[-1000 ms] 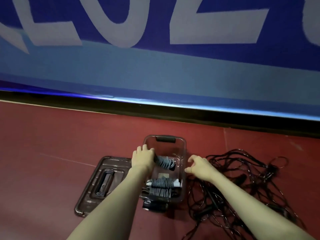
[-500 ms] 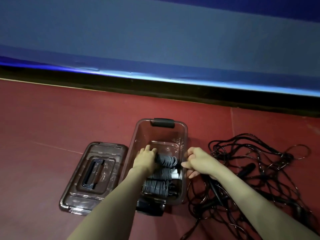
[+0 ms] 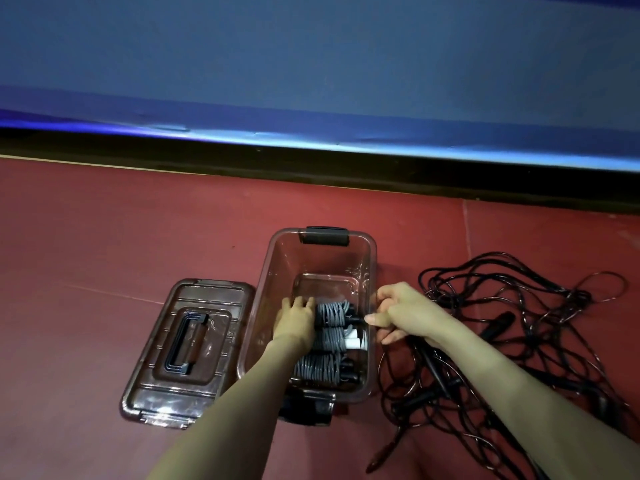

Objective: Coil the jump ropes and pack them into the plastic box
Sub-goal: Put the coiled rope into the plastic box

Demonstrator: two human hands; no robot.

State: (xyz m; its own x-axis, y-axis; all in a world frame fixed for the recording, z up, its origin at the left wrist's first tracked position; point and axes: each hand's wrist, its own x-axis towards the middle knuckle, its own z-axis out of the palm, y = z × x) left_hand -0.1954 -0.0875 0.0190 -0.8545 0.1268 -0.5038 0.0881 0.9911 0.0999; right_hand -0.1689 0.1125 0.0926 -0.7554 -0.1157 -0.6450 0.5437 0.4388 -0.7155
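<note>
A clear plastic box [image 3: 373,258] stands open on the red floor. Inside lie three coiled grey jump ropes: the farthest coil [image 3: 331,312], a middle one [image 3: 329,337] with white handle ends, and a near one [image 3: 317,368]. My left hand [image 3: 296,318] is down in the box and grips the left end of the farthest coil. My right hand [image 3: 401,313] is at the box's right wall with its fingers curled over the rim. A tangled pile of black jump ropes [image 3: 491,341] lies on the floor to the right of the box.
The box's lid [image 3: 188,351] lies flat on the floor left of the box, handle up. A blue padded wall [image 3: 311,81] with a black base strip runs across the back. Red floor stretches out to the left.
My left hand lowered the coiled rope deeper into the box beside the other coils. My right hand moved from the floor pile onto the box's right wall. The view tilted downward.
</note>
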